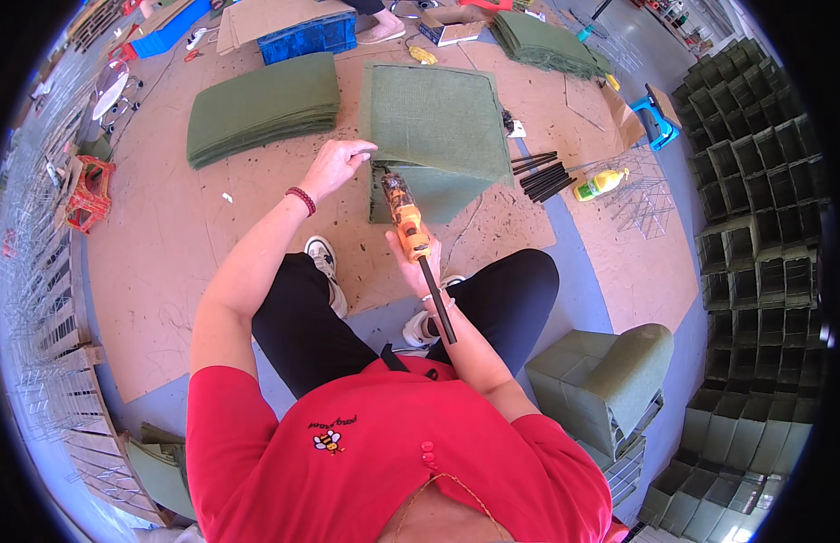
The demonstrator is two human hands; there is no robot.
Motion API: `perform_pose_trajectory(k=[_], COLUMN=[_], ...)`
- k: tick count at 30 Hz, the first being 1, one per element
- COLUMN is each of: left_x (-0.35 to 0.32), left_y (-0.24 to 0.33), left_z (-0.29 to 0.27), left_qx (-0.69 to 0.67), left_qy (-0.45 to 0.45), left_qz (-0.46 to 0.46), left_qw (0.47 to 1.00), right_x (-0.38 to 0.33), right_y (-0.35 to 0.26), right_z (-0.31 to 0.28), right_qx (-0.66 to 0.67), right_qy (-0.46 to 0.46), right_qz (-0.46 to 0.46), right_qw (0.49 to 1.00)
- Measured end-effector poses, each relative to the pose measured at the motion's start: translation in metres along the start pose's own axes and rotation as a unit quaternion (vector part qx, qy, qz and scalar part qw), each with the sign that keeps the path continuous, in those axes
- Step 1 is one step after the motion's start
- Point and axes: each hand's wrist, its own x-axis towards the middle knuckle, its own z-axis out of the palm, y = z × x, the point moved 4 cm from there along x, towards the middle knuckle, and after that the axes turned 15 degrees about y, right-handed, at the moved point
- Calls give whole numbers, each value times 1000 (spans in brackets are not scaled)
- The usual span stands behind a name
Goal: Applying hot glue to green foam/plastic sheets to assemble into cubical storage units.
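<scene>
In front of me on the floor stands a box covered in green woven fabric (433,113). My left hand (336,167) pinches the edge of the cover at the box's near left corner. My right hand (409,262) grips an orange hot glue gun (406,217), and a long black glue stick (440,308) runs out of its back end. The gun's dark, glue-crusted nozzle points at the corner beside my left fingers. Whether the tip touches the fabric, I cannot tell.
A stack of green fabric sheets (266,109) lies left of the box. To the right are black glue sticks (548,181) and a yellow bottle (601,185). Green boxes (754,271) are piled along the right side. Another green box (601,376) sits by my right knee.
</scene>
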Motion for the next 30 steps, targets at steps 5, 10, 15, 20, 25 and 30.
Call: perform_pose_trajectory(k=[5, 10, 15, 20, 25, 30], left_x=[0, 1, -1, 0, -1, 0], left_y=[2, -1, -2, -2, -3, -1], left_z=[-1, 3, 2, 2, 1, 3], left_qx=[-18, -17, -77, -37, -49, -41], left_qy=[8, 24, 83, 45, 70, 58], left_qz=[9, 16, 68, 34, 62, 42], left_qw=[1000, 999, 991, 998, 994, 997], right_x=[-2, -3, -2, -2, -1, -2], right_y=[4, 6, 4, 11, 10, 12], right_z=[-2, -4, -3, -4, -7, -8], right_qx=[-13, 7, -3, -3, -11, -18], right_qy=[-1, 24, 1, 28, 21, 19], right_qz=[8, 9, 7, 13, 26, 26], right_qw=[1000, 1000, 1000, 1000, 999, 999])
